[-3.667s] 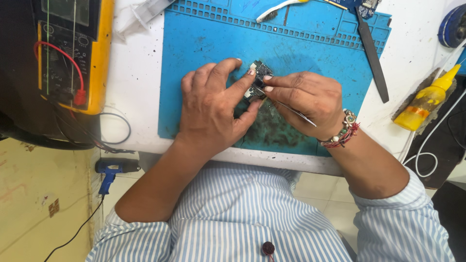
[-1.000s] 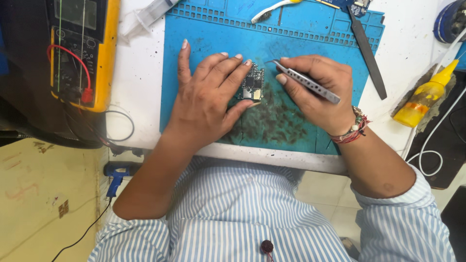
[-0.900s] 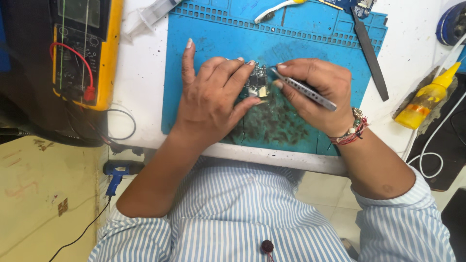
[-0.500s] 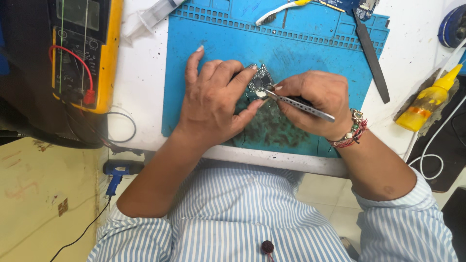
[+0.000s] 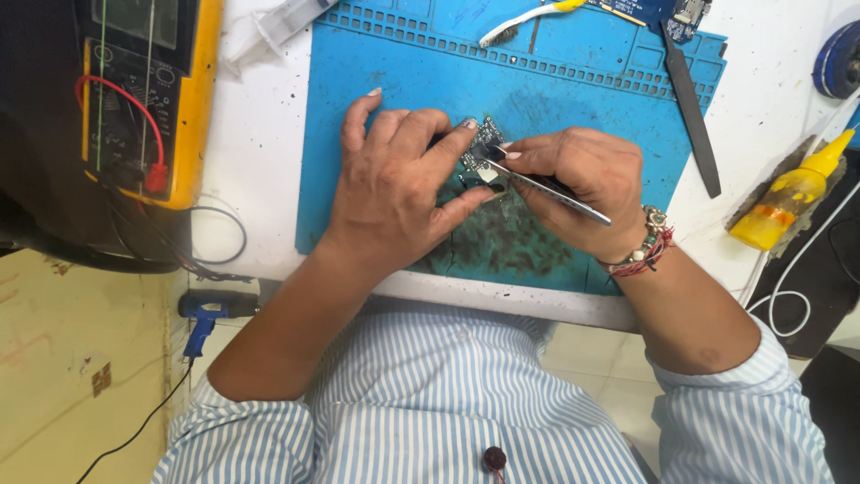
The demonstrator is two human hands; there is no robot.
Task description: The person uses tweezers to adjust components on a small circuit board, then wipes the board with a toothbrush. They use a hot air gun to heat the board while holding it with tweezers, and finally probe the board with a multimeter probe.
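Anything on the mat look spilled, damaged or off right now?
Yes: a dark, smeared patch stains the blue mat just below the circuit board, under the right hand; whether residue or scorching is unclear. Left hand steadies the board; the tweezers look intact.

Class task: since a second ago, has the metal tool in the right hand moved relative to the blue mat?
Yes. The tool, gripped by the right hand, has dropped toward the mat's near edge, and its tip now touches the small board.

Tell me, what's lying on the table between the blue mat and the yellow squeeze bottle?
In the head view, a flat dark metal tool lies between the blue mat and the yellow squeeze bottle, its upper end on the mat's right edge, the rest on the white table.
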